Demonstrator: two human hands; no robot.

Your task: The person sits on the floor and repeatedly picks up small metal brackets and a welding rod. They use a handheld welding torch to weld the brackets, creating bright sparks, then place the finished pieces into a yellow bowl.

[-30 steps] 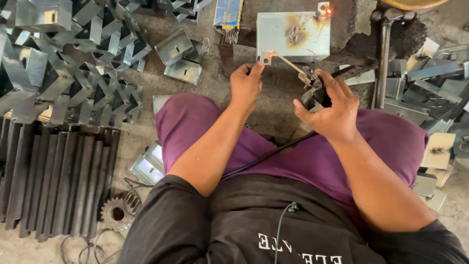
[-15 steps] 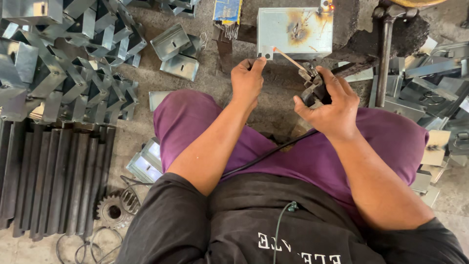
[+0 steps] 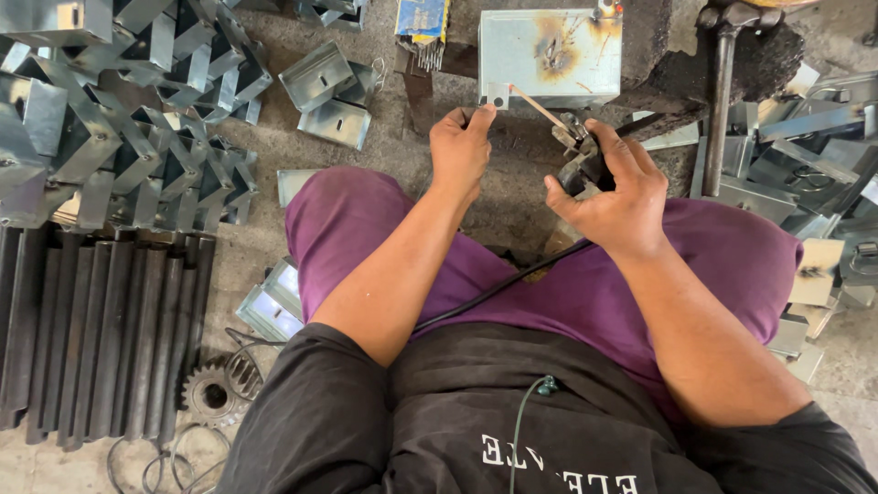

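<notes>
- At the near left corner of the grey box (image 3: 549, 55), our left hand (image 3: 462, 146) pinched a small tab (image 3: 496, 94) between fingertips, holding it against the box edge.
- Our right hand (image 3: 615, 187) was closed around the holder (image 3: 576, 160), its rod (image 3: 540, 108) angled toward the tab.
- We judged the tab light, stiff and sharp-edged, best held by its near edge, away from the rod tip.
- We judged the holder rigid, its cable (image 3: 494, 291) dragging across our lap.
- An open packet (image 3: 421, 20) on the floor beyond held thin rods; whether the box held anything, we could not tell.
</notes>
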